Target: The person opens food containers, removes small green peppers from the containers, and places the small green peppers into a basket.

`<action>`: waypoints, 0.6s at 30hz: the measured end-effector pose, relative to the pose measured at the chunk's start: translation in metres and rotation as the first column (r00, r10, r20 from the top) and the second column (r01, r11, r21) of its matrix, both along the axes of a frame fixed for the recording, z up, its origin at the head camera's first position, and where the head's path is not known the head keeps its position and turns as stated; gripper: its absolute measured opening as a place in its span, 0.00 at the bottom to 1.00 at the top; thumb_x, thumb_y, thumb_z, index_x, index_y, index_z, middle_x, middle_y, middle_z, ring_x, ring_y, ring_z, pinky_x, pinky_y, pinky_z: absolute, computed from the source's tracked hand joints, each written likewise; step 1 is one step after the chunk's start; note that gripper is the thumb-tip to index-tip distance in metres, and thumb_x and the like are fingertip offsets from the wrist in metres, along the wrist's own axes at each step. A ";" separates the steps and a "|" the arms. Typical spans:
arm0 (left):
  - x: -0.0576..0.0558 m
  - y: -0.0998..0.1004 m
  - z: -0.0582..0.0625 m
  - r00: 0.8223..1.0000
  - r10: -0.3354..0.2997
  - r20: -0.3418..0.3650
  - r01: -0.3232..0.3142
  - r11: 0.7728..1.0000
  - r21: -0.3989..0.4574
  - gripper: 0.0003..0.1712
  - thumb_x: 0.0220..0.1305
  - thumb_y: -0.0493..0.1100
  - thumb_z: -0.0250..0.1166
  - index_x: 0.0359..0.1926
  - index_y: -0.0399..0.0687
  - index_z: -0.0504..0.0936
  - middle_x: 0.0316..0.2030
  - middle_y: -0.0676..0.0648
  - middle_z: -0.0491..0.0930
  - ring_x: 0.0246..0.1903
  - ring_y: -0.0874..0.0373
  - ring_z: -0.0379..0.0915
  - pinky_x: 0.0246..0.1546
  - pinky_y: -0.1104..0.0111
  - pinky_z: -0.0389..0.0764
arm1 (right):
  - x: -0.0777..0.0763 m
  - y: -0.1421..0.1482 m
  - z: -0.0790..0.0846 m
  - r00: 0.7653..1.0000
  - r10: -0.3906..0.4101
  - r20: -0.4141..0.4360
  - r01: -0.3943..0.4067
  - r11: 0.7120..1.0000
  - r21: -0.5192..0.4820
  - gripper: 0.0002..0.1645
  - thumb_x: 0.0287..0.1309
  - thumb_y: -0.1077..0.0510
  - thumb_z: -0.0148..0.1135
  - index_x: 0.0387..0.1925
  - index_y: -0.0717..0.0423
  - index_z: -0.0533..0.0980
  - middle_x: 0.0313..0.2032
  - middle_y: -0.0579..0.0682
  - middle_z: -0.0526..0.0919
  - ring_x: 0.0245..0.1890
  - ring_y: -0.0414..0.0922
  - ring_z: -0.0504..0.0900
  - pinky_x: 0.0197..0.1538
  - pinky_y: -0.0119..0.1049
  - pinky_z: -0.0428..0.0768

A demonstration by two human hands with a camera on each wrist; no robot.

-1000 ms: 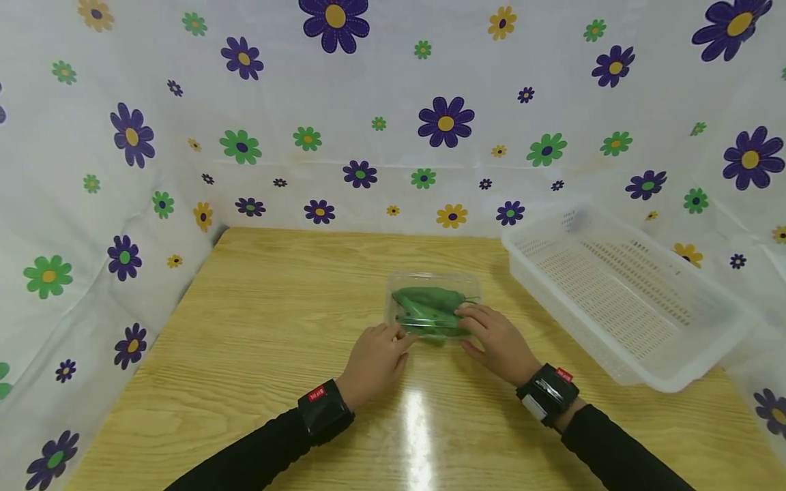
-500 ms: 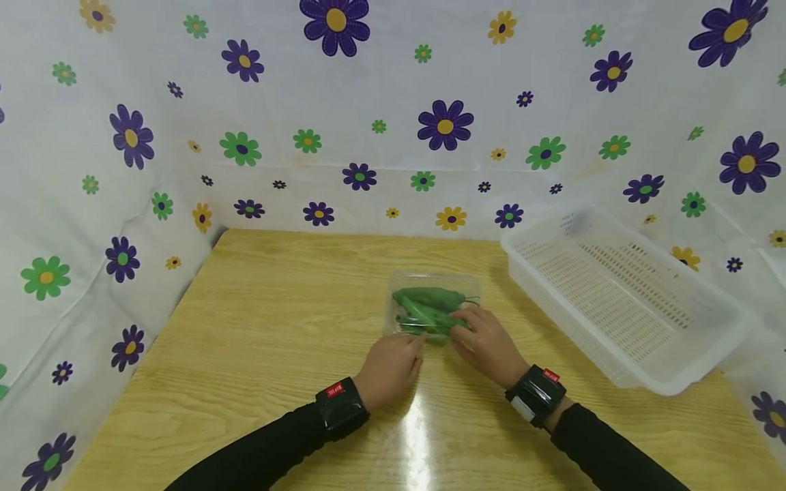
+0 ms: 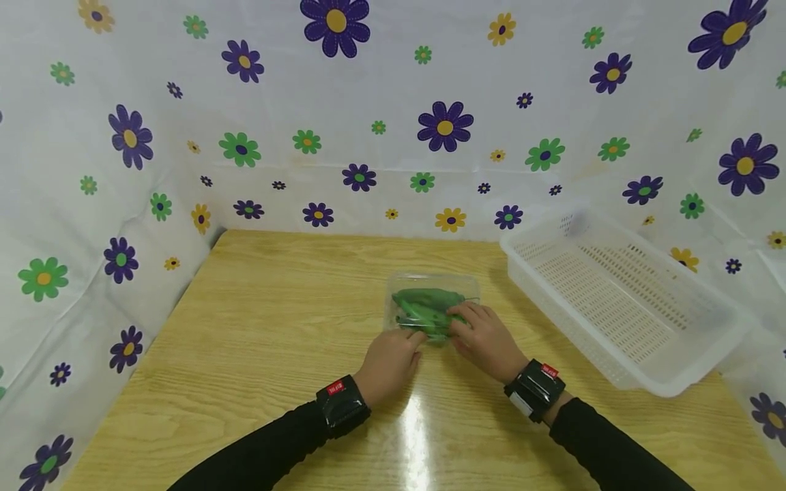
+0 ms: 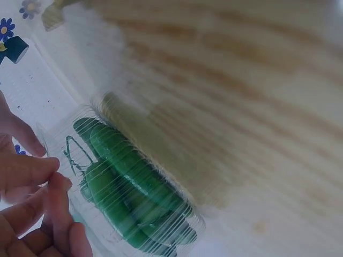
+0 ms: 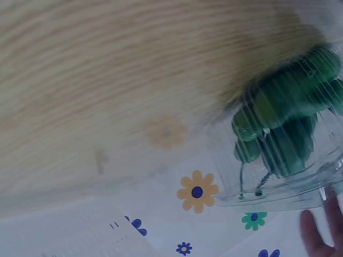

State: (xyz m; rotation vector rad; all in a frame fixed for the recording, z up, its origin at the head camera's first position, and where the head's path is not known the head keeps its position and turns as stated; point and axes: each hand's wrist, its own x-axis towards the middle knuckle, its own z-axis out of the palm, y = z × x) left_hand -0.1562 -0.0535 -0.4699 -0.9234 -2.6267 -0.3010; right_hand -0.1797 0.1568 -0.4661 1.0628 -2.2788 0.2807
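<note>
In the head view, a clear plastic box (image 3: 432, 279) with its lid down lies on the table, holding several green peppers (image 3: 428, 298). At the box's near edge, the left hand (image 3: 391, 363) has its fingertips on the plastic rim. The right hand (image 3: 489, 343) is at the near right part, its fingers curled over the lid edge and the thumb lower. The left wrist view shows thumb and finger closing together beside the box; the peppers (image 4: 134, 171) show through its ribbed wall. Fingertips (image 5: 333, 214) touch the rim in the right wrist view. The hands partly hide the front edge.
To the right of the box stands a large white perforated basket (image 3: 552, 304), its near-left wall angled toward the right forearm. A white flowered cloth (image 3: 368, 82) hangs behind and at both sides of the wooden table (image 3: 276, 293).
The left hand has slid right along the box's front edge, closer to the right hand. The right hand has shifted slightly left. The box and basket stay in place.
</note>
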 end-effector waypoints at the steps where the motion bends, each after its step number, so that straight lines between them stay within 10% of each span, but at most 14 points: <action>1: 0.000 0.000 0.000 1.000 -0.004 -0.005 0.004 1.000 -0.003 0.13 0.51 0.40 0.71 0.39 0.48 0.81 0.30 0.51 0.82 0.29 0.59 0.79 0.28 0.70 0.80 | 0.001 0.000 0.000 1.000 -0.017 0.006 0.017 1.000 0.010 0.25 0.31 0.63 0.80 0.35 0.56 0.76 0.46 0.55 0.80 0.48 0.52 0.79 0.49 0.45 0.82; 6: -0.002 0.003 0.000 1.000 0.006 -0.025 -0.008 0.998 -0.066 0.09 0.53 0.40 0.70 0.38 0.48 0.83 0.27 0.51 0.81 0.26 0.60 0.78 0.25 0.70 0.79 | 0.005 -0.004 0.001 0.991 -0.113 0.073 0.108 0.992 0.066 0.35 0.36 0.65 0.75 0.53 0.61 0.74 0.52 0.57 0.79 0.53 0.53 0.78 0.53 0.46 0.81; 18: -0.003 0.010 0.007 0.978 0.049 -0.202 -0.097 0.968 -0.232 0.05 0.53 0.37 0.67 0.26 0.53 0.84 0.25 0.54 0.82 0.25 0.62 0.78 0.27 0.73 0.79 | 0.010 -0.013 0.002 0.980 -0.178 0.089 0.163 0.975 0.153 0.32 0.40 0.67 0.73 0.52 0.63 0.76 0.53 0.58 0.79 0.55 0.54 0.76 0.61 0.47 0.75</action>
